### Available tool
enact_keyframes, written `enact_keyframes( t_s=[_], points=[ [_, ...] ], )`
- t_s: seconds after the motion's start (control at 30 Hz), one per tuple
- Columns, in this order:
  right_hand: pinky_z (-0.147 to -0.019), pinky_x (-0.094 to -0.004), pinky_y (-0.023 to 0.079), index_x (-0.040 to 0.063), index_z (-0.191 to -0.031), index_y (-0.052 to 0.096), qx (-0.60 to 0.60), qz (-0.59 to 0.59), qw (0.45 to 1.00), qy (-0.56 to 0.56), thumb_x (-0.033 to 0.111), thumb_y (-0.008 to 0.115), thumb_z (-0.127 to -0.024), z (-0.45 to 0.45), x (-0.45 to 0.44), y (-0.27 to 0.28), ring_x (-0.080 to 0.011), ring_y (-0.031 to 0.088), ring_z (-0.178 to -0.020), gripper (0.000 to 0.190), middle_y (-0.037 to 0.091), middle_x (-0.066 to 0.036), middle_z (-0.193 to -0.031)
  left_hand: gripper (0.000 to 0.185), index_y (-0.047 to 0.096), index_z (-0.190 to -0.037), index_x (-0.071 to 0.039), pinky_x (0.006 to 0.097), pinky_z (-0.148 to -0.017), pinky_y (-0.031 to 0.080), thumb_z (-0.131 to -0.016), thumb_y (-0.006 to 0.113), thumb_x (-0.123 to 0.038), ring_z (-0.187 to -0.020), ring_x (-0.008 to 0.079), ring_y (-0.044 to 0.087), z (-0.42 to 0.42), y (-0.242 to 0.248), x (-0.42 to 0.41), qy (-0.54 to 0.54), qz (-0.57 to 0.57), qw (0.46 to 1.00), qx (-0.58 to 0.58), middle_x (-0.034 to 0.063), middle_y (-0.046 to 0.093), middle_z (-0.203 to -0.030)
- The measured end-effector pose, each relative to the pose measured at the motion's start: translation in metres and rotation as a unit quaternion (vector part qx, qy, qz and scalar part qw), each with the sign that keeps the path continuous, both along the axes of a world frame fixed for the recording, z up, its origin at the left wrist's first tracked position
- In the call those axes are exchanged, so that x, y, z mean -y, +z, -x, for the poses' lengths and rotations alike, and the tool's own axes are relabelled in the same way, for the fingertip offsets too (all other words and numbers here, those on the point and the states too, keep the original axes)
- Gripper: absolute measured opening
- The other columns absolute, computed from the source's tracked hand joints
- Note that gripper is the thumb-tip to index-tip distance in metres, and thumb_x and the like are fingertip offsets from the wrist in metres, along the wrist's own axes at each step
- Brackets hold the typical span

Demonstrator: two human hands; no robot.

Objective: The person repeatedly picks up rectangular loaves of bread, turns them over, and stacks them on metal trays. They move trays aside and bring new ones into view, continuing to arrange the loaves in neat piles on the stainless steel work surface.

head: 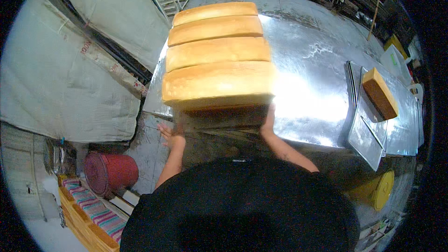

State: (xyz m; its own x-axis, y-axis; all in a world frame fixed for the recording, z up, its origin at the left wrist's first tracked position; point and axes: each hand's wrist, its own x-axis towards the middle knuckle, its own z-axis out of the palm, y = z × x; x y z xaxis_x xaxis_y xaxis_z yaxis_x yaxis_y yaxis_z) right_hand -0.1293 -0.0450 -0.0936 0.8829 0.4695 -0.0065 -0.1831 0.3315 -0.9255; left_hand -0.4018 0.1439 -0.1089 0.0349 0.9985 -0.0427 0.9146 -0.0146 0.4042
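Several long golden bread loaves (217,51) lie side by side in a block on a shiny metal table (301,87), at its near left part. My left hand (172,136) is at the near left corner of the block, its fingers spread; whether it touches the bread I cannot tell. My right hand (268,119) is upright against the near right corner of the block, its fingertips partly hidden by glare and the bread. Below the front loaf, the space between my hands is dark and blurred.
At the right, a single loaf (380,93) lies on stacked metal trays (367,136) with a thin tool (372,132). A red lidded bucket (112,173), more bread (84,227) with a striped cloth (94,210), and a yellow bucket (383,189) stand low. Pale sheeting (66,77) hangs left.
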Motion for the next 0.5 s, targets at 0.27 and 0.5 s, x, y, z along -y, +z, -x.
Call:
enact_keyframes(
  t_s=[0.27,0.5],
  points=[
    [-0.094,-0.0314,0.029,-0.002,-0.114,0.042,0.108,0.023,0.993,-0.041,0.04,0.03,-0.092,0.042,-0.058,0.023,-0.0193,0.04,-0.105,0.049,0.045,-0.011,-0.112,0.071,0.019,-0.134,-0.009,0.0493,-0.095,0.025,-0.082,0.04,-0.052,-0.123,0.0289,0.028,0.062,-0.04,-0.092,-0.037,0.093,0.995,-0.024,0.0129,0.024,-0.137],
    [-0.099,-0.0315,0.023,-0.002,-0.117,0.042,0.151,0.142,0.978,-0.017,0.034,0.028,-0.094,0.056,-0.068,0.03,-0.0238,0.036,-0.112,0.045,0.044,-0.015,-0.116,0.05,0.032,-0.13,-0.008,0.0417,-0.086,0.037,-0.088,0.035,-0.035,-0.111,0.0272,0.042,0.065,-0.011,-0.126,-0.149,0.036,0.988,0.035,0.0138,0.037,-0.13]
  ],
)
